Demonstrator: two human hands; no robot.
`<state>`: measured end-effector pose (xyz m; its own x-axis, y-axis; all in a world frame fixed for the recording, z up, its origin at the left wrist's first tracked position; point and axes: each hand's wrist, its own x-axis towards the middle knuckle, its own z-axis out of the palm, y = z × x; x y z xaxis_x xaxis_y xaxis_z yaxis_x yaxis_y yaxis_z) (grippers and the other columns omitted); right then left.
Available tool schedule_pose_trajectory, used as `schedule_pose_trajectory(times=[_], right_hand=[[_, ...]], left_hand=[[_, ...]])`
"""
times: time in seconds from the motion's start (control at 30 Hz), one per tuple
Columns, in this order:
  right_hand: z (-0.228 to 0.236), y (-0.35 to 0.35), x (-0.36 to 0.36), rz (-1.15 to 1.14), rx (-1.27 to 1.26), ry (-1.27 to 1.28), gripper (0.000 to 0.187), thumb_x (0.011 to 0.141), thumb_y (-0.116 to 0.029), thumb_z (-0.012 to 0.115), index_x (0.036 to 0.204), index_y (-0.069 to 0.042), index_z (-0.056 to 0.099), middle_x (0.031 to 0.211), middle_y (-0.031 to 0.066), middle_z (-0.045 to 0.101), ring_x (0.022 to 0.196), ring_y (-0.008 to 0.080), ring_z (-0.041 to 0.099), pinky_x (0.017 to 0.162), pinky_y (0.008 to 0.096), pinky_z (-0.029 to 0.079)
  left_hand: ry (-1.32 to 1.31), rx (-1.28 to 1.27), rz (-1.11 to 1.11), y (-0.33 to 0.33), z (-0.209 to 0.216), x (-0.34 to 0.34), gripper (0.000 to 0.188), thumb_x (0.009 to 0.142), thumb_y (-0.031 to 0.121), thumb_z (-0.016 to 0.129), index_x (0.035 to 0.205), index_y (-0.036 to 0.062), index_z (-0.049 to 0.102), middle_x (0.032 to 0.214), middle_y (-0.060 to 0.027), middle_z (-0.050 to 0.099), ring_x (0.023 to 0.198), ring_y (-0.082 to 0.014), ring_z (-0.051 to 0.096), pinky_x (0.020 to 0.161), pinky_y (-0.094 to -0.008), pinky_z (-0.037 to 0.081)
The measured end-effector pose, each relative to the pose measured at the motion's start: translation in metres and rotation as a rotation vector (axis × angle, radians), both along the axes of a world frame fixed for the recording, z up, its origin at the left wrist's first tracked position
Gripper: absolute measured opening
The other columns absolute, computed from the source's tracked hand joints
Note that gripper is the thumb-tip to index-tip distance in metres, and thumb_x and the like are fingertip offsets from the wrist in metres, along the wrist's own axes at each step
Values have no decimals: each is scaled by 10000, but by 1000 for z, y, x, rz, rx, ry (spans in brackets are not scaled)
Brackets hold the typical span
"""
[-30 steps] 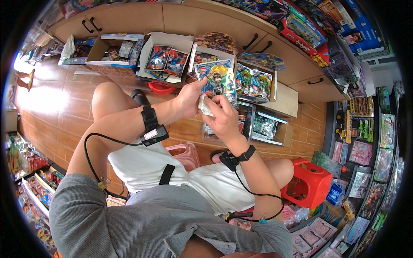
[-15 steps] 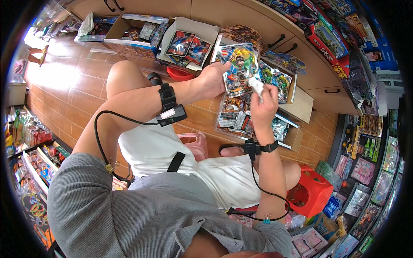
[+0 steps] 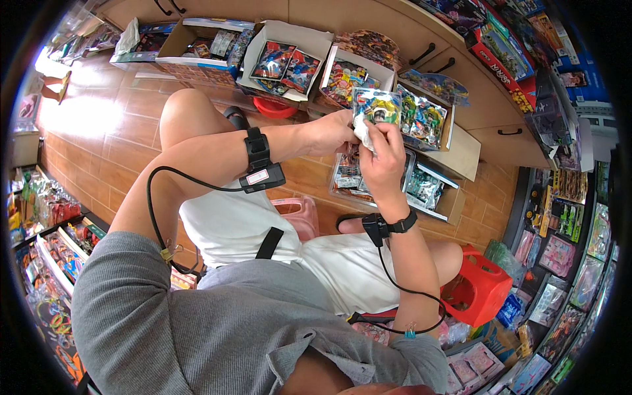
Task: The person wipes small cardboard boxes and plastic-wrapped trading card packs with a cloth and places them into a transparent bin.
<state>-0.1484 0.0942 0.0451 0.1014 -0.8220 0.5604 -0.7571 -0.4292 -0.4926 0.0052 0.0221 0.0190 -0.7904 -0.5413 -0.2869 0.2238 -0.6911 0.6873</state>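
A shiny, colourful foil toy packet [image 3: 387, 99] is held up in front of the open boxes, tilted toward me. My left hand [image 3: 329, 133] is closed on its left lower edge. In my right hand [image 3: 382, 161] a crumpled white tissue [image 3: 363, 130] is pinched, lying against the packet's lower left part near the left fingers. The right fingers cover the lower part of the packet. Behind it stands a white box [image 3: 332, 59] with similar colourful packets [image 3: 342, 82] inside. Beside that, another box [image 3: 449, 135] holds more green and blue packets [image 3: 428, 122].
Farther left are a white box [image 3: 293, 33] with red and blue packets and a carton [image 3: 172, 49]. A clear plastic tray [image 3: 337, 191] and a carton of silvery packets [image 3: 454, 204] sit nearer me. A red stool [image 3: 490, 280] stands to the right, and beige cabinets [image 3: 263, 9] line the back.
The packet has moved nearer me and tips away, uncovering the white box behind it. My right hand has shifted left with the tissue, toward my left fingers.
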Motion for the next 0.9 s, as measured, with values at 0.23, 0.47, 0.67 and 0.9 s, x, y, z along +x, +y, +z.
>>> schedule_pose_trajectory(times=[0.23, 0.47, 0.67, 0.9], right_hand=[[2, -15, -34, -182, -45, 43, 295, 781, 3, 671, 1075, 3, 693, 936, 136, 584, 828, 329, 606, 725, 408, 500], [-6, -6, -10, -88, 5, -66, 270, 783, -2, 679, 1052, 23, 680, 964, 134, 573, 859, 319, 605, 751, 407, 499], [-5, -10, -9, -56, -13, -3, 348, 757, 18, 685, 1104, -10, 706, 931, 122, 564, 807, 297, 578, 721, 394, 476], [-9, -17, -38, -216, 30, 20, 204, 845, -33, 660, 1043, 0, 700, 932, 141, 582, 808, 326, 603, 712, 408, 488]], left_hand=[[-29, -198, -79, 4, 2, -1, 556, 892, -133, 546, 1407, 54, 453, 1200, -1, 613, 1055, -81, 575, 884, -268, 497], [-321, -440, -213, 7, -7, -3, 630, 821, -131, 524, 1428, -7, 407, 1205, -74, 599, 1098, -135, 542, 914, -301, 466], [-319, -447, -221, 11, -20, -2, 638, 837, -99, 545, 1448, -17, 379, 1232, -82, 570, 1151, -143, 499, 960, -300, 437], [-272, -489, -232, 12, -11, 0, 676, 869, -99, 540, 1489, 103, 363, 1149, -33, 583, 962, -100, 526, 786, -267, 454]])
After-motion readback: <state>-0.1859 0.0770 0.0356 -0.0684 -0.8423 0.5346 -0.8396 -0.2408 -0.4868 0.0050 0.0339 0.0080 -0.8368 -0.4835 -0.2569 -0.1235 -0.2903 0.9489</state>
